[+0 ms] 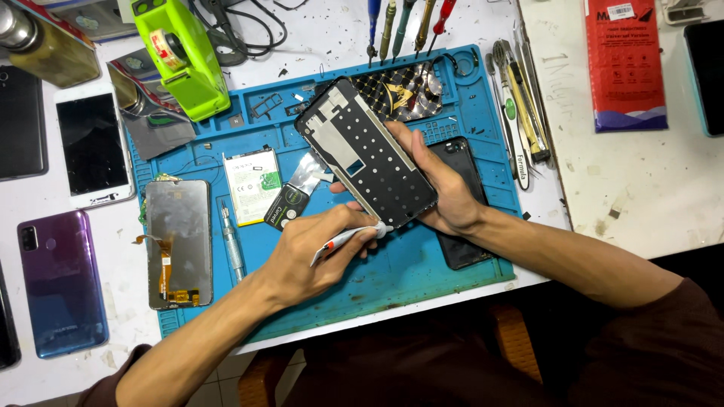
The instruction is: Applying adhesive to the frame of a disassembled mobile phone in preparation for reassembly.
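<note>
The left hand (313, 252) had its fingers curled tight around a small white glue tube (343, 240), with the tip touching the bottom edge of the phone frame (366, 154). The right hand (441, 188) had its fingers wrapped around the frame's side edges and held it tilted up over the blue work mat (422, 264). The frame looked thin, light and stiff, so it was probably easy to bend and best held by its edges, beside the loose phone battery (253, 185) and the bare screen (179, 243).

matt black phone frame (366, 153) with a metal-looking plate; smooth blue rubbery mat (422, 271); glossy purple phone back (60, 283) at the worktop's left edge; scuffed white worktop (641, 196).
</note>
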